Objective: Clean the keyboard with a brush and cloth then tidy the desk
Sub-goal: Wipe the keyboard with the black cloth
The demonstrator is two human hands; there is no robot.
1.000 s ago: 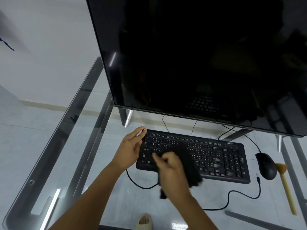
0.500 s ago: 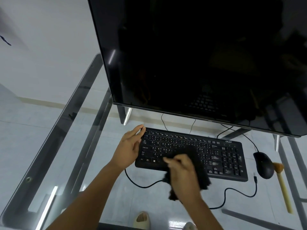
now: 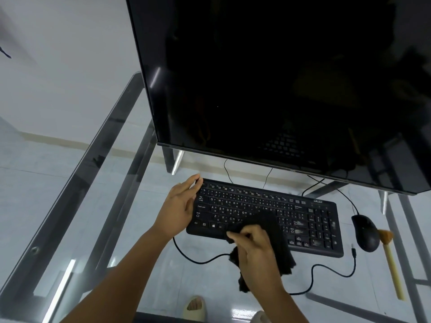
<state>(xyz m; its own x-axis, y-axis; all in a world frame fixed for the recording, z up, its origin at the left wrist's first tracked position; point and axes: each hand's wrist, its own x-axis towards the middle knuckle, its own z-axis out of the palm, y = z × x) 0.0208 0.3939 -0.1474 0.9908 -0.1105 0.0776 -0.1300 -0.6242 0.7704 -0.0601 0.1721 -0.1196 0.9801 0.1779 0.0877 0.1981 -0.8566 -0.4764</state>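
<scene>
A black keyboard (image 3: 310, 220) lies on the glass desk (image 3: 70, 206) below the monitor. My left hand (image 3: 179, 206) rests flat against the keyboard's left end, fingers along its edge. My right hand (image 3: 256, 248) grips a black cloth (image 3: 279, 241) that covers the keyboard's middle front keys and hangs over its front edge. A brush (image 3: 389, 257) with a pale yellow handle and brown bristles lies on the desk at the right, beside the mouse (image 3: 365, 231).
A large dark monitor (image 3: 279, 89) stands just behind the keyboard. Black cables (image 3: 326, 269) loop across the glass in front of the keyboard. Through the glass I see the metal frame, tiled floor and my sandalled feet (image 3: 194, 308).
My right hand with the cloth has shifted right along the keyboard's front rows. My left hand has stayed at the keyboard's left end.
</scene>
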